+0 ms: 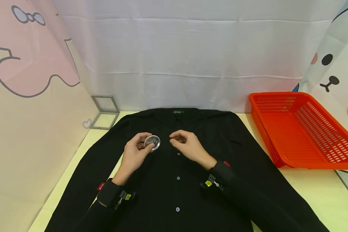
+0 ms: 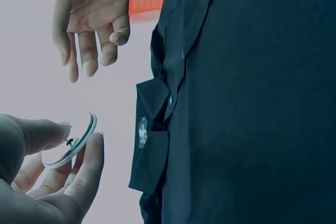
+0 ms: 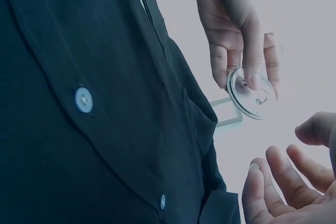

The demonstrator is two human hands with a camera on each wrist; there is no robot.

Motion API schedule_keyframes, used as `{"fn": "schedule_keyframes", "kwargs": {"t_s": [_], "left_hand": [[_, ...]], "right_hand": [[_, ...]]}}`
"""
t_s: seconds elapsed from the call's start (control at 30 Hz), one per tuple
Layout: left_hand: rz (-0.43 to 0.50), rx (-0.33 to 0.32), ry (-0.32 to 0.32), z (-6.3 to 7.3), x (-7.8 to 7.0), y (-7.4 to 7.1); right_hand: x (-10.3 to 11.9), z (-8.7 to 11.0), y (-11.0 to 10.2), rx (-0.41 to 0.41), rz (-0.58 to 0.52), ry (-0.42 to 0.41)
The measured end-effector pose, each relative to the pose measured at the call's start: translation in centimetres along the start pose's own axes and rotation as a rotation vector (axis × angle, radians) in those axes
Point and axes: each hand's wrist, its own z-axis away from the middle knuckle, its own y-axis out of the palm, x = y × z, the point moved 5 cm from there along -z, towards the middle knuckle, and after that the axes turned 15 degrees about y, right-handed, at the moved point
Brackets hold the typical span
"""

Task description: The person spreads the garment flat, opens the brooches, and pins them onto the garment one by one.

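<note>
A round silver badge [image 1: 154, 140] sits between the thumb and fingers of my left hand [image 1: 134, 155]. In the left wrist view a thin pin with a dark base stands on the face of the badge [image 2: 81, 143] turned toward the thumb. My right hand [image 1: 190, 147], its fingers loosely bent, hovers a short way to the right and holds nothing. Beneath both hands lies a black button-up shirt [image 1: 156, 190], spread front up with its collar at the far end. Pale buttons [image 1: 178, 178] run down its middle.
An orange-red plastic basket [image 1: 304, 135] stands to the right, past the shirt's sleeve. At the back left is a grey hinged double frame [image 1: 105, 112], one panel upright against the cloth wall. The pale yellow table [image 1: 313, 187] shows around the shirt.
</note>
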Motion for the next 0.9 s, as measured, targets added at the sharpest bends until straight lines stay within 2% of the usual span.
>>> {"fn": "schedule_keyframes", "kwargs": {"t_s": [0.3,0.47,0.67,0.77,0.9], "left_hand": [[-0.060,-0.003,0.009,-1.3,0.9,-0.2],[-0.066,0.010,-0.019,-1.5,1.6,-0.3],[-0.122,0.013,-0.063,-1.6,2.6,-0.4],[-0.184,0.031,-0.071,-1.8,3.1,-0.5],[-0.294,0.097,-0.058,-2.1,3.7,-0.4]], "right_hand": [[-0.1,-2.2,0.6,-0.041,0.010,0.004],[-0.6,-3.2,1.2,-0.040,-0.002,0.036],[-1.0,-4.3,1.7,-0.033,-0.006,0.071],[-1.1,-4.8,1.9,-0.034,-0.006,0.085],[-1.1,-5.3,1.9,-0.053,-0.028,0.109]]}}
